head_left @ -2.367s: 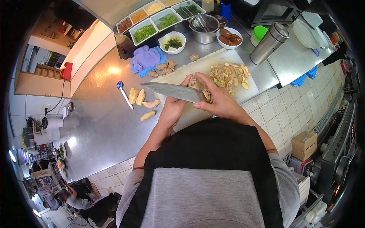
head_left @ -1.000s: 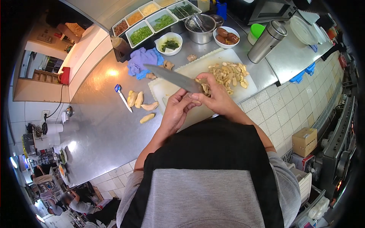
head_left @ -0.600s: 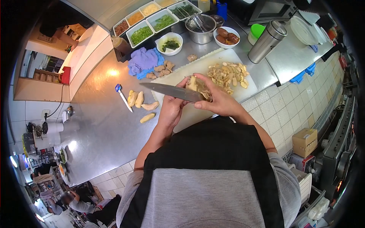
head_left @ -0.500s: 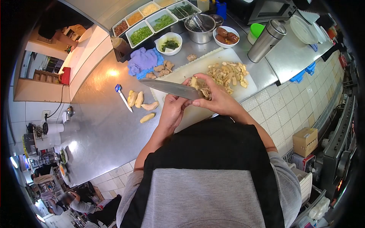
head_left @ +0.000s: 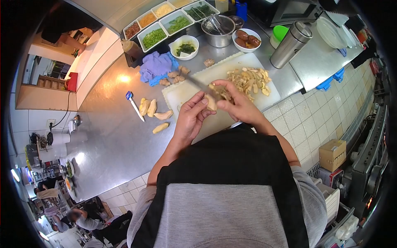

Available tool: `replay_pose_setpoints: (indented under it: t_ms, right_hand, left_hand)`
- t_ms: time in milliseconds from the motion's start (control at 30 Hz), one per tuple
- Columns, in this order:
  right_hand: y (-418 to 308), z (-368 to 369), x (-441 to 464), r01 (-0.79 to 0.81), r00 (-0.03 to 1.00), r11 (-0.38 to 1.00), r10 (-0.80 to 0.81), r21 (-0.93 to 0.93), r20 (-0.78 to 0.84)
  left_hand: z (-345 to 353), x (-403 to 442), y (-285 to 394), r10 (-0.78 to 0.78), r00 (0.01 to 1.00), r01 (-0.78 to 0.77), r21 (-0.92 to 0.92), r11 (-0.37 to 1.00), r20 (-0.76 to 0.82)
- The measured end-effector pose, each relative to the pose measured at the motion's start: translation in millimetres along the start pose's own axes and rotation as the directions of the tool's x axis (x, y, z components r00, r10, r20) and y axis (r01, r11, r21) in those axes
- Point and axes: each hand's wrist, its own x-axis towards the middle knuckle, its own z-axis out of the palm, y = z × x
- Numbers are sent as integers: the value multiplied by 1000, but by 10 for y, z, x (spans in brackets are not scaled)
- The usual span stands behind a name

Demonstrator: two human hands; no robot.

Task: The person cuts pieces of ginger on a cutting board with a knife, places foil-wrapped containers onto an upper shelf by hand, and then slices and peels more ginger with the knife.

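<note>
My left hand (head_left: 191, 115) pinches a pale piece of ginger (head_left: 211, 103) between thumb and fingers. Wrapped round a knife, my right hand (head_left: 243, 106) keeps its thumb close to the ginger; the handle is hidden. The knife blade (head_left: 197, 84) points up and left and is smeared by motion. Both hands are above a white cutting board (head_left: 194, 80), where a heap of ginger peelings (head_left: 258, 78) lies to the right. Pale peeled ginger (head_left: 163, 115) rests on the steel table to the left. Unpeeled ginger (head_left: 178, 77) sits by the board's far left corner.
A purple cloth (head_left: 155, 66) and a blue-handled peeler-like tool (head_left: 135, 106) lie left of the board. Behind it stand a white bowl of greens (head_left: 184, 47), a steel pot (head_left: 217, 39), a bowl of brown eggs (head_left: 247, 40) and a steel flask (head_left: 290, 44).
The knife blade has swung steeper, its tip now further right. My left hand has turned palm up and shows the ginger piece, which the blade covered before.
</note>
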Motion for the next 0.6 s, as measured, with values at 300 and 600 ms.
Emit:
replay_pose_setpoints:
  t_ms: [300, 600]
  right_hand:
    - [60, 93, 20, 197, 969, 942, -229, -272, -89]
    - [44, 43, 81, -15, 991, 980, 41, 196, -128]
  left_hand:
    - [43, -37, -30, 65, 998, -63, 121, 991, -13]
    - [96, 1, -78, 2, 995, 11, -119, 993, 103]
